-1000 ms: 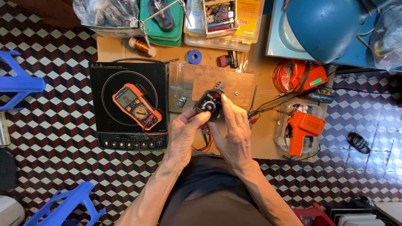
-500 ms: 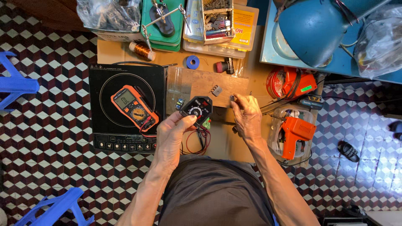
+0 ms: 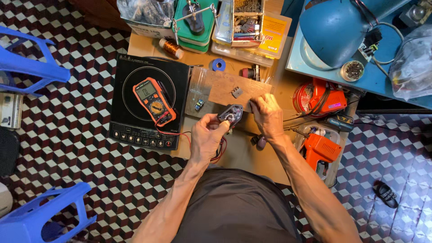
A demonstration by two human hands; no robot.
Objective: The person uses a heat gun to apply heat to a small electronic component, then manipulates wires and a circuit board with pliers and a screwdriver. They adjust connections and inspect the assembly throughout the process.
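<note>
My left hand (image 3: 208, 137) holds a small black device (image 3: 230, 115) with red and black wires hanging below it. My right hand (image 3: 267, 117) is just to its right over the brown work board (image 3: 234, 87), fingers curled; what it pinches, if anything, I cannot tell. A small grey part (image 3: 236, 92) lies on the board above the hands. An orange multimeter (image 3: 153, 101) rests on the black induction cooker (image 3: 148, 103) to the left.
A blue lamp (image 3: 333, 31) stands at the upper right. Orange power tools (image 3: 320, 150) lie right of my right arm. Parts boxes (image 3: 245, 22), a copper wire spool (image 3: 172, 48) and blue tape (image 3: 218, 65) sit at the back. Blue stools (image 3: 27, 67) stand left.
My right hand came off the black device and moved right over the board. My left hand keeps the device and has lowered it a little.
</note>
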